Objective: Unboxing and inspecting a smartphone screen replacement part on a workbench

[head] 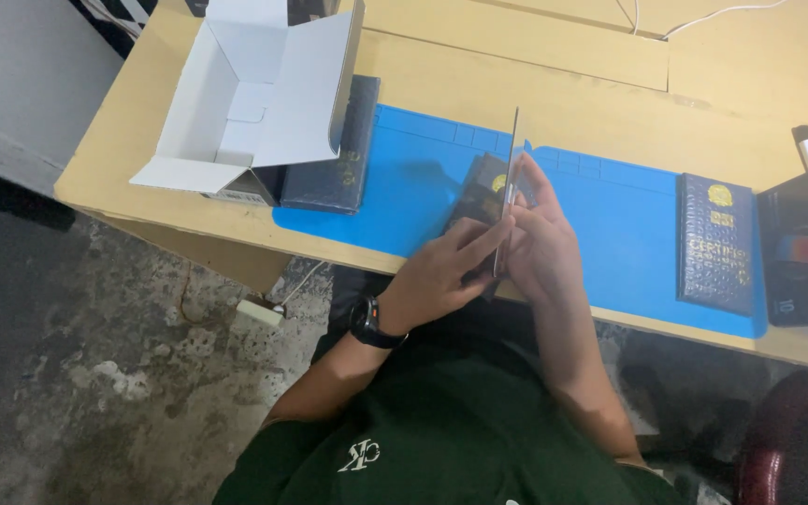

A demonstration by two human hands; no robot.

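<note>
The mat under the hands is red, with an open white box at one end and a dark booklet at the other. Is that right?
Not quite: the mat is blue, not red, as the head view shows. The rest holds: both hands, left hand and right hand, hold a thin flat panel over it, with the open white box at one end and a dark booklet at the other.

Workshop bench — blue work mat on wooden table, stained concrete floor.

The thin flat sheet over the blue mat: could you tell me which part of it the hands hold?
Both hands, left and right, grip the thin sheet at its lower end, edge-on.
</note>
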